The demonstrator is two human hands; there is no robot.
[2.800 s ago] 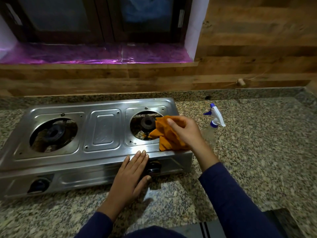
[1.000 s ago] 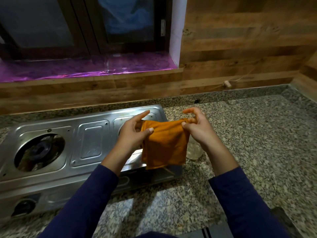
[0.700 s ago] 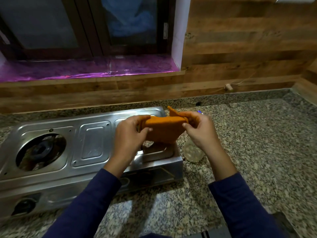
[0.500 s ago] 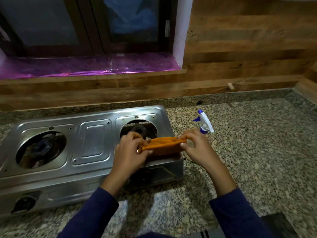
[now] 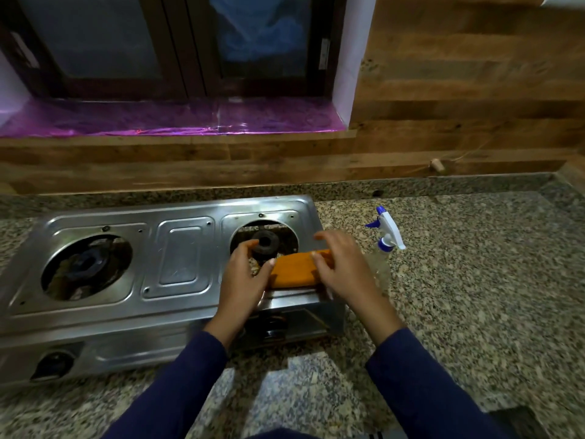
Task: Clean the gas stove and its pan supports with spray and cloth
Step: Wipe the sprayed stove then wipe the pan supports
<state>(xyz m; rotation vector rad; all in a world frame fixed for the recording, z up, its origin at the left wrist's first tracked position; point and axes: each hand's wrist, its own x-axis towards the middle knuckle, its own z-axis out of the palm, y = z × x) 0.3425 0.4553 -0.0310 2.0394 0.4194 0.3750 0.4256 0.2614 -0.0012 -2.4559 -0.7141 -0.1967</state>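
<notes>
A steel two-burner gas stove [image 5: 177,258] sits on the granite counter with no pan supports on it. Its left burner [image 5: 87,264] and right burner [image 5: 264,243] lie bare in their round openings. A folded orange cloth [image 5: 292,270] rests on the stove's front right corner. My left hand [image 5: 245,280] touches the cloth's left end with its fingertips. My right hand [image 5: 343,270] lies over its right end, fingers spread. A clear spray bottle with a white and blue trigger head [image 5: 387,234] stands just right of the stove, its body partly hidden by my right hand.
Two black knobs [image 5: 52,364] sit on the stove's front panel. The speckled granite counter [image 5: 481,280] stretches to the right. A wooden wall and a window sill covered in purple film [image 5: 177,117] run behind. A dark object [image 5: 519,419] shows at the bottom right edge.
Both hands lifted the cloth off the stove, spread it, folded it in the air and brought it down onto the stove's front right corner. The spray bottle came back into view.
</notes>
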